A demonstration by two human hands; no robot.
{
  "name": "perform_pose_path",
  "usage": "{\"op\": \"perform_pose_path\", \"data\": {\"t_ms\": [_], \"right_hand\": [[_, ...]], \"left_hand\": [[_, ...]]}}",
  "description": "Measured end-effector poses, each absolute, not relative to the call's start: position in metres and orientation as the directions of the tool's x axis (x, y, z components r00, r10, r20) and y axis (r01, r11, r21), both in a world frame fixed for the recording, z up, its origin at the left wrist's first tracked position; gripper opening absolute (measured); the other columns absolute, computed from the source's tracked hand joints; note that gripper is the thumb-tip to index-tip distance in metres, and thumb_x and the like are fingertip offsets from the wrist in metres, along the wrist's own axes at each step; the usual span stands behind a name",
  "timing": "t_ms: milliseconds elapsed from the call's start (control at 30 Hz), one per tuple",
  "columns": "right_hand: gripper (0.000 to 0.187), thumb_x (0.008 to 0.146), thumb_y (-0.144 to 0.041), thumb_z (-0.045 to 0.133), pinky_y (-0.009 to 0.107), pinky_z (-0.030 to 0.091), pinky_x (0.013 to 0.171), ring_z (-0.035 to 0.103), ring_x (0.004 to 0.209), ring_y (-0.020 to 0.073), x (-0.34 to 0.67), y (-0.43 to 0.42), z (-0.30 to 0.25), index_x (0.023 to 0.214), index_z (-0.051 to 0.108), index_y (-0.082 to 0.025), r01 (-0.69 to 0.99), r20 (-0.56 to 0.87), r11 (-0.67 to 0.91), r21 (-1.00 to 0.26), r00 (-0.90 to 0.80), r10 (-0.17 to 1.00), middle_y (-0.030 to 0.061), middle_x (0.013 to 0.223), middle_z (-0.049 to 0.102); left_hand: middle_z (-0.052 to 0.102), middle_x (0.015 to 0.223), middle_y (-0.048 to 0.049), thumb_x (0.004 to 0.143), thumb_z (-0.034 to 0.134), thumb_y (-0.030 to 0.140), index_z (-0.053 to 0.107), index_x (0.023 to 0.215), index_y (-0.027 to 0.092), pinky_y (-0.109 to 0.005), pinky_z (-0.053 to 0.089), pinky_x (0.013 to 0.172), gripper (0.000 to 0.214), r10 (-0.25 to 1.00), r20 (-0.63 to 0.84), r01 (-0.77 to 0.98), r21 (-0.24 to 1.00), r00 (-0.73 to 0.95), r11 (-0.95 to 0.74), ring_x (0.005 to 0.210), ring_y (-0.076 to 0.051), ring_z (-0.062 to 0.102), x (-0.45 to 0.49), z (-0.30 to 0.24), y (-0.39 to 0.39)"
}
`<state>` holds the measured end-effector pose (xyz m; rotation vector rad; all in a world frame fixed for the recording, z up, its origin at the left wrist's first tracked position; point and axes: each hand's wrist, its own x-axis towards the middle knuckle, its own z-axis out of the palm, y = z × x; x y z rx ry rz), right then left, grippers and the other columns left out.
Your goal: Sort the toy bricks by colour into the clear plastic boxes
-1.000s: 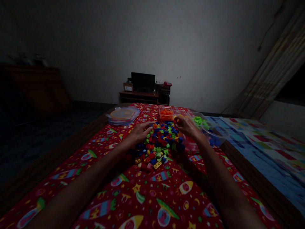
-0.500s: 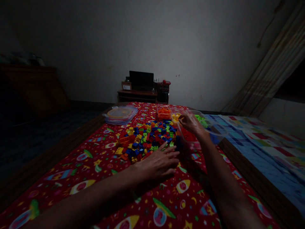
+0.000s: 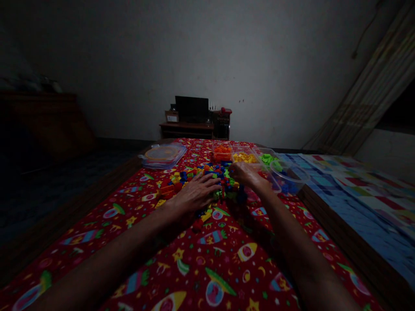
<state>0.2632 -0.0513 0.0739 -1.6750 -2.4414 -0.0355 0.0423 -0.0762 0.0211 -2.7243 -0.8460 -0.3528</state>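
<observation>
A heap of small plastic building bricks (image 3: 186, 175) in red, blue, yellow, green and orange lies on the tablecloth. My left hand (image 3: 199, 190) rests palm down over the front of the heap, its fingers stretched out and covering some bricks. Above the heap's right side is my right hand (image 3: 244, 173), its fingers bent down and drawn together; whatever is between the fingertips is too dark to make out. Just beyond it, clear containers hold sorted bricks: orange bricks (image 3: 222, 151), yellow bricks (image 3: 244, 158), green bricks (image 3: 268, 160) and blue bricks (image 3: 288, 188). The red ones are mostly hidden by my right hand.
Stacked clear lids (image 3: 164, 154) lie at the table's far left. A red patterned tablecloth (image 3: 181, 268) covers the table. Along the right side runs a bed with a blue sheet (image 3: 343, 211). A monitor (image 3: 192, 109) stands on a desk by the wall.
My right hand has come back from the yellow bricks' container to the heap's right side. My left hand has shifted left and forward onto the bricks; some bricks now lie nearer me.
</observation>
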Motion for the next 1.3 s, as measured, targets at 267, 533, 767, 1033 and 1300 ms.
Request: {"op": "perform_pose_path", "data": {"t_ms": [267,533,767,1033,1300], "right_hand": [[0.046,0.09,-0.032,0.056,0.039,0.039,0.101,0.05,0.124,0.0251,0.242,-0.048,0.044,0.134,0.052,-0.017,0.774,0.35,0.594,-0.217,-0.507,0.788,0.0165,0.132,0.056],[0.029,0.086,-0.021,0.06,0.035,0.045,0.089,0.059,0.106,0.0234,0.224,-0.053,0.034,0.115,0.064,-0.017,0.662,0.223,0.737,-0.134,-0.705,0.674,0.0153,0.119,0.061],[0.021,0.088,-0.019,0.053,0.024,0.04,0.075,0.061,0.09,0.0177,0.234,-0.047,0.036,0.104,0.067,-0.015,0.759,0.232,0.64,-0.119,-0.605,0.761,0.0092,0.096,0.069],[0.03,0.088,-0.018,0.048,0.024,0.04,0.067,0.063,0.084,0.0189,0.235,-0.05,0.043,0.109,0.068,-0.021,0.864,0.211,0.498,-0.082,-0.473,0.856,0.0081,0.094,0.071],[0.049,0.082,-0.007,0.052,0.032,0.043,0.094,0.056,0.113,0.0206,0.219,-0.054,0.036,0.129,0.056,-0.02,0.647,0.353,0.744,-0.169,-0.665,0.658,0.0101,0.123,0.063]], "left_hand": [[0.06,0.131,-0.0091,0.091,0.043,0.044,0.064,0.117,0.02,-0.039,0.04,0.105,0.041,0.676,0.386,0.657,0.202,0.628,-0.726,0.122,-0.024,0.053,-0.002,0.031,-0.038],[0.068,0.117,-0.0093,0.084,0.039,0.061,0.068,0.108,0.018,-0.039,0.045,0.098,0.057,0.872,0.356,0.767,0.433,0.337,-0.473,0.109,-0.029,0.061,-0.042,0.041,-0.02],[0.061,0.129,-0.0138,0.085,0.041,0.056,0.059,0.125,0.013,-0.04,0.042,0.102,0.06,0.873,0.226,0.777,0.399,0.432,-0.487,0.119,-0.029,0.055,-0.039,0.019,-0.019],[0.058,0.126,-0.0134,0.086,0.047,0.048,0.058,0.125,0.016,-0.04,0.043,0.101,0.052,0.8,0.324,0.71,0.371,0.505,-0.599,0.117,-0.026,0.055,-0.009,0.012,-0.023],[0.057,0.124,-0.0128,0.082,0.054,0.037,0.057,0.121,0.016,-0.038,0.044,0.1,0.045,0.771,0.312,0.701,0.323,0.555,-0.635,0.115,-0.025,0.055,0.005,0.012,-0.034]]}}
